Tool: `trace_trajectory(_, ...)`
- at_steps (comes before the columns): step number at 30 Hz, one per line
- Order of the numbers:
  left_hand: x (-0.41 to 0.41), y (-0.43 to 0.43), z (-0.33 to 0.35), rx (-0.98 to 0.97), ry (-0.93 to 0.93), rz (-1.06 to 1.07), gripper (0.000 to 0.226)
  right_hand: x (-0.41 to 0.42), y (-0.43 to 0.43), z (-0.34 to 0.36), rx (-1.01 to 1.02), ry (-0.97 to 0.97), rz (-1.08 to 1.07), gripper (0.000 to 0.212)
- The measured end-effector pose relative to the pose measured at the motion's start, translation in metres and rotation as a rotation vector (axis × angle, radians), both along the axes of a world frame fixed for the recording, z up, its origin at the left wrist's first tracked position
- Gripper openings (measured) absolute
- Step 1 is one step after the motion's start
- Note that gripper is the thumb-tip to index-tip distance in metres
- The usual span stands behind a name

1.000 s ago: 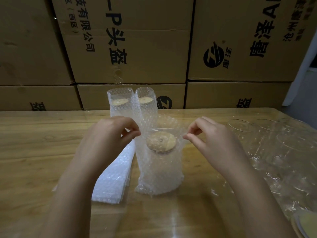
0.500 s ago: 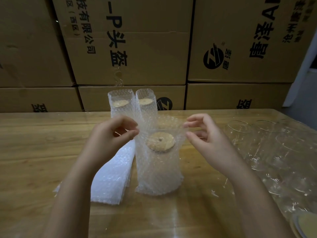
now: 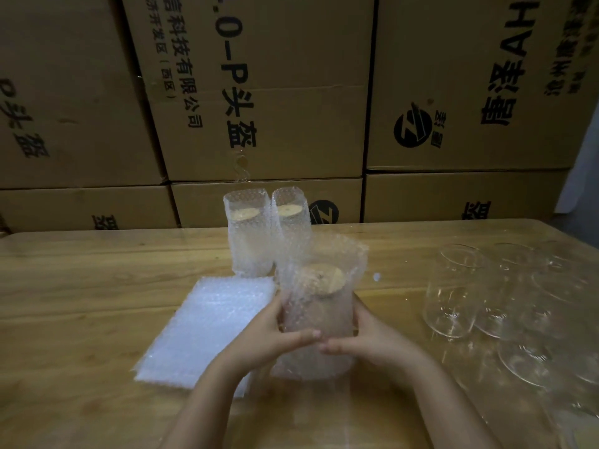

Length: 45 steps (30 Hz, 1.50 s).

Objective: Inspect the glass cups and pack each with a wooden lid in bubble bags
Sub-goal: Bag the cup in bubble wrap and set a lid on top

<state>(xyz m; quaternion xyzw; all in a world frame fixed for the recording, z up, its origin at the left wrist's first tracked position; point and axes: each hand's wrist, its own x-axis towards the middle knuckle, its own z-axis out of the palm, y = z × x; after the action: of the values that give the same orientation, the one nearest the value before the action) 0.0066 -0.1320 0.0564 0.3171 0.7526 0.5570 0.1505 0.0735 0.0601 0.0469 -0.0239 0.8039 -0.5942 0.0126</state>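
Gripped the bagged cup point(image 3: 319, 319) round its sides with left hand point(image 3: 269, 335) and right hand point(image 3: 366, 338), fingers curled, tips nearly meeting in front; stood just before two packed cups point(image 3: 248, 234). Noted wooden lid point(image 3: 321, 278) under the open bag mouth. Feared glass sliding inside slick film if squeezed loosely, lid tipping out, forearm clipping bare glass cups point(image 3: 453, 293) nearby

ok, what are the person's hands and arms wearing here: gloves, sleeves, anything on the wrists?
Nothing that shows. The left hand and right hand are bare, with no gloves or rings visible. The left forearm and right forearm are uncovered down to the frame's bottom edge, with no sleeve, watch or wristband in view.
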Motion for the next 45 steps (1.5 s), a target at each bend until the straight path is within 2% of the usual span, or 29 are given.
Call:
trace_trajectory(4, 0.003, 0.008, -0.01, 0.115, 0.037, 0.102, 0.064, -0.004, -0.004, -0.006, -0.007, 0.07, -0.111, 0.081)
trace_trajectory(8, 0.006, 0.014, -0.022, 0.292, 0.03, 0.131, 0.044, -0.008, -0.006, -0.013, -0.093, 0.122, -0.197, 0.072)
trace_trajectory(10, 0.008, 0.018, -0.027, 0.365, -0.017, 0.169, 0.037, -0.012, -0.005, -0.015, -0.175, 0.12, -0.223, 0.074)
trace_trajectory(12, 0.011, 0.025, -0.036, 0.377, -0.029, 0.272, 0.043, -0.018, 0.0, -0.017, -0.294, 0.1, -0.24, 0.079)
trace_trajectory(13, 0.013, 0.028, -0.041, 0.339, 0.031, 0.374, 0.045, -0.023, 0.004, -0.018, -0.346, 0.086, -0.262, 0.08)
trace_trajectory(15, 0.02, 0.03, -0.05, 0.268, 0.265, 0.573, 0.041, -0.035, 0.013, -0.018, -0.417, 0.076, -0.345, 0.08)
trace_trajectory(16, 0.023, 0.031, -0.054, 0.246, 0.343, 0.61, 0.041, -0.043, 0.018, -0.016, -0.425, 0.09, -0.403, 0.077)
trace_trajectory(18, 0.024, 0.036, -0.06, 0.188, 0.366, 0.533, 0.031, -0.062, 0.028, -0.009, -0.349, 0.138, -0.559, 0.072)
trace_trajectory(19, 0.024, 0.038, -0.062, 0.155, 0.354, 0.45, 0.026, -0.073, 0.031, -0.005, -0.292, 0.162, -0.639, 0.075)
trace_trajectory(21, 0.02, 0.042, -0.066, 0.07, 0.337, 0.322, 0.031, -0.099, 0.039, 0.001, -0.209, 0.206, -0.765, 0.088)
trace_trajectory(23, 0.017, 0.045, -0.068, 0.042, 0.214, 0.262, 0.029, -0.126, 0.044, 0.005, -0.165, 0.238, -0.837, 0.097)
trace_trajectory(27, 0.013, 0.048, -0.065, 0.165, -0.088, 0.237, 0.021, -0.173, 0.046, 0.011, 0.001, 0.194, -0.87, 0.106)
trace_trajectory(31, 0.007, 0.049, -0.061, 0.326, -0.245, 0.273, 0.021, -0.205, 0.046, 0.007, 0.11, 0.205, -0.853, 0.103)
trace_trajectory(34, 0.004, 0.048, -0.063, 0.376, -0.265, 0.314, 0.02, -0.217, 0.042, 0.0, 0.127, 0.198, -0.858, 0.101)
trace_trajectory(45, 0.005, 0.048, -0.064, 0.322, -0.21, 0.303, 0.019, -0.223, 0.029, -0.01, 0.142, 0.178, -0.757, 0.102)
